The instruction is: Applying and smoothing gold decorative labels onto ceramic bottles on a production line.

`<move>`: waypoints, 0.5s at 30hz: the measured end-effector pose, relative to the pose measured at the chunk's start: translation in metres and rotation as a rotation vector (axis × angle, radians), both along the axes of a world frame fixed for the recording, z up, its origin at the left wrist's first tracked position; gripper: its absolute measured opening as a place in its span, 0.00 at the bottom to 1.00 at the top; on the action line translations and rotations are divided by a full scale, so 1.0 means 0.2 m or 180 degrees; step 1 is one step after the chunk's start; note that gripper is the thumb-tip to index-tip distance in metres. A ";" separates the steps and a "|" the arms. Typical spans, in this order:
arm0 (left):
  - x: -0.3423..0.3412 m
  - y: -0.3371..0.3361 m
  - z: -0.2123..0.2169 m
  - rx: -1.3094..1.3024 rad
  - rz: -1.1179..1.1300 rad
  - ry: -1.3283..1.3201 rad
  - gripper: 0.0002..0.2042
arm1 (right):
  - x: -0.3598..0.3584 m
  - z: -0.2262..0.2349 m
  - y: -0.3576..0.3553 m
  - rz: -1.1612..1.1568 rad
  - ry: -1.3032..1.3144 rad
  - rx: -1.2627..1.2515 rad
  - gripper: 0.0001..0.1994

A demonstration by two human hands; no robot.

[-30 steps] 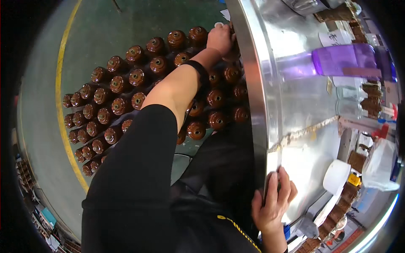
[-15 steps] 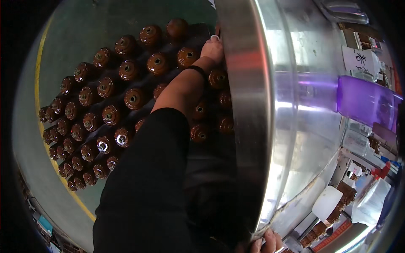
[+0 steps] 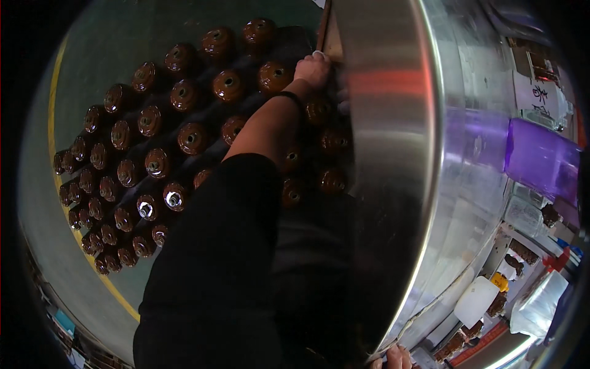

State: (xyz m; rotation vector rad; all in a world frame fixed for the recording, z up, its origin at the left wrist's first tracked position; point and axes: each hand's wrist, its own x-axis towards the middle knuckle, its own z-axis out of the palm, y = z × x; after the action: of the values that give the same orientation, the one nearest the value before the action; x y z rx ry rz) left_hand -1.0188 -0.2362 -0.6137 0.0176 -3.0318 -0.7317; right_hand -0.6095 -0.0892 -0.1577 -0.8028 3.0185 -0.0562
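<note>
My left hand, at the end of an outstretched arm with a black sleeve and dark wristband, is closed beside the steel side of a large stainless steel worktop. A small white thing shows at its fingers; what they grip is hidden. A brown strip and a tan panel lie just beyond it. Glossy brown jars with small mouths stand in rows on the floor below that arm. At the bottom, my right hand is bent at the worktop's edge, where a thin cord ends; its grip is partly cut off.
A yellow line runs along the green floor left of the jars. On the right side are a purple translucent container, a white container, a clear plastic bag and brown goods. The worktop's edge stands between my hands.
The view has shifted, so the worktop's edge sits farther right and more of the tan panel shows. My left hand stays closed in nearly the same place; my right hand remains at the edge.
</note>
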 end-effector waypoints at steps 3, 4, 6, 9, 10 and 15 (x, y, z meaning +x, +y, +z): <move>0.05 -0.04 0.11 0.0106 0.0122 -0.0124 0.15 | -0.02 0.00 -0.01 -0.0010 0.0072 0.0056 0.18; 0.08 -0.07 0.15 0.0099 0.0136 -0.0144 0.15 | -0.02 0.00 -0.01 0.0003 0.0051 0.0049 0.18; 0.14 -0.20 0.22 -0.0165 -0.0073 0.0025 0.17 | -0.02 0.01 -0.01 -0.0056 -0.0016 -0.0040 0.20; 0.22 -0.44 0.25 -0.0323 -0.0391 0.0444 0.15 | -0.02 0.01 -0.01 0.0046 -0.0036 0.0002 0.21; 0.27 -0.49 0.24 -0.0692 -0.0461 0.0257 0.14 | -0.01 0.01 -0.01 -0.0039 0.0011 0.0026 0.23; 0.34 -0.53 0.18 -0.0299 -0.0582 -0.0300 0.15 | 0.02 0.00 -0.02 -0.0052 0.0034 0.0110 0.27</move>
State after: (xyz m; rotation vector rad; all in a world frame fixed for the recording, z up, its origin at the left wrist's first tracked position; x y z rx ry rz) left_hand -0.9505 -0.3430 -0.5781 -0.2366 -3.1857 -0.6132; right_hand -0.6061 -0.0924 -0.1573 -0.7780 3.0272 0.0000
